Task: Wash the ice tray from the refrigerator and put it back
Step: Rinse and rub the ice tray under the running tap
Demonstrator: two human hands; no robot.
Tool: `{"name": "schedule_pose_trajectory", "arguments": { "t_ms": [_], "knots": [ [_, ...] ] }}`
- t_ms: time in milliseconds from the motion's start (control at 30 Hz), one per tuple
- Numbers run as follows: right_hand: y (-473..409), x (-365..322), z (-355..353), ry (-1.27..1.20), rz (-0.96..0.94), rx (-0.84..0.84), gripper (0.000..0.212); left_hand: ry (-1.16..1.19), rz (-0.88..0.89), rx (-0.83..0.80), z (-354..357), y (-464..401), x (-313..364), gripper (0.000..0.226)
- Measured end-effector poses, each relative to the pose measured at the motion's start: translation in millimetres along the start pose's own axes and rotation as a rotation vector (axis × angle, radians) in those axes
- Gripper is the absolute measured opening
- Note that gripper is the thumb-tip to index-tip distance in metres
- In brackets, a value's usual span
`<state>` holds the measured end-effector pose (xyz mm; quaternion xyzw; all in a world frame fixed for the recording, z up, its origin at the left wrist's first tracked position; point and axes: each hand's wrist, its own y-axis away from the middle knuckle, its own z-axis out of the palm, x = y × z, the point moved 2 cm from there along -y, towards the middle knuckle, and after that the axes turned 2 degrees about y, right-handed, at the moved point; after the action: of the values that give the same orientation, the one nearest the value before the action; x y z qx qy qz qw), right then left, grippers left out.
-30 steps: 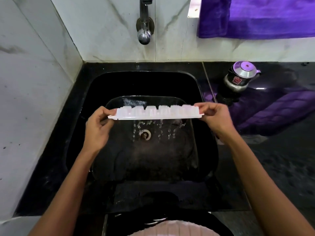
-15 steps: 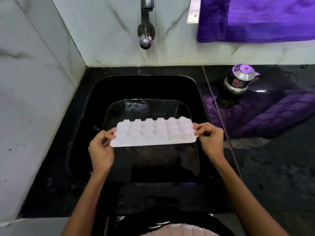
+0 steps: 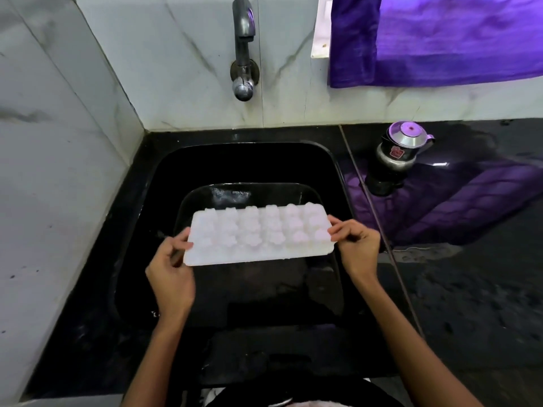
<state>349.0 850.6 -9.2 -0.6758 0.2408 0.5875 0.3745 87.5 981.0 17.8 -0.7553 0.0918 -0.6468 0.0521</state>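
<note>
Holding item one, the white ice tray [image 3: 258, 235], over the black sink [image 3: 164, 183] — both hands engaged, tray underside up, moulded cell bumps facing me. I log the left hand [image 3: 172, 270] at the tray's left short edge, thumb and fingers pinching the rim; the right hand [image 3: 357, 248] at the right short edge, fingers curled and pinching likewise. Tray lies roughly level, its long side across the basin, clear of the sink floor. Item two: metal tap [image 3: 243, 51] on the marble wall, directly behind the basin, no water visible from the spout. Item three: small lidded steel pot [image 3: 401, 148] on the dark counter right of the sink. Item four: purple cloth [image 3: 435, 36] hanging above — its reflection shows on the wet counter.
</note>
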Motion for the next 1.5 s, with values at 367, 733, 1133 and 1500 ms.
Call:
{"name": "schedule_pose_trajectory", "arguments": {
  "t_ms": [367, 733, 1133, 1500],
  "knots": [
    [-0.3, 12.2, 6.2, 0.072, 0.09, -0.008, 0.06, -0.12, 0.066, 0.014, -1.8, 5.3, -25.3, 0.037],
    [-7.2, -38.0, 3.5, 0.024, -0.017, 0.094, 0.054, 0.047, 0.236, 0.146, -12.2, 6.6, 21.4, 0.027],
    [14.5, -66.6, -5.8, 0.057, -0.068, 0.126, 0.046, 0.111, 0.291, 0.283, -21.9, 31.5, 46.6, 0.02],
    [64.1, -103.4, -60.2, 0.11, -0.09, 0.124, 0.034, 0.124, 0.276, 0.108, -28.6, 83.0, 83.9, 0.032]
  ]
}}
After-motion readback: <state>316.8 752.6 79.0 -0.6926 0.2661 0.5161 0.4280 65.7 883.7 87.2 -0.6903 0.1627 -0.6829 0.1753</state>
